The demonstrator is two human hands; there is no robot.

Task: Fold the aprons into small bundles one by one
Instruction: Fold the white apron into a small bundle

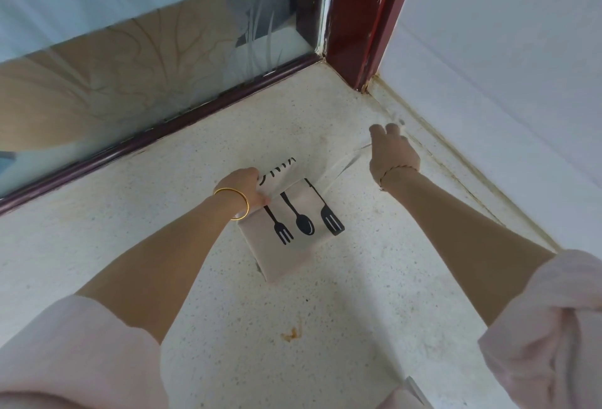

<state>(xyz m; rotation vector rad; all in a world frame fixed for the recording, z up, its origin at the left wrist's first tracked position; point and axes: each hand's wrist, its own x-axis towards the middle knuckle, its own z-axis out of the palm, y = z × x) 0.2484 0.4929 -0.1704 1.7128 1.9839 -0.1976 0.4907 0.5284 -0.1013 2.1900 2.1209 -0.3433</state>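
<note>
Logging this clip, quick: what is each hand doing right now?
Left hand: grips the folded apron.
Right hand: holds the apron's strap, pulled taut.

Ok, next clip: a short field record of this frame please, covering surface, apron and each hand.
surface: speckled counter, in a corner beside a glass pane
apron: folded into a small rectangle, cutlery print facing up
left hand: grips the apron's far left edge
right hand: holds the strap stretched out to the right
stage: strap not yet wrapped round
</note>
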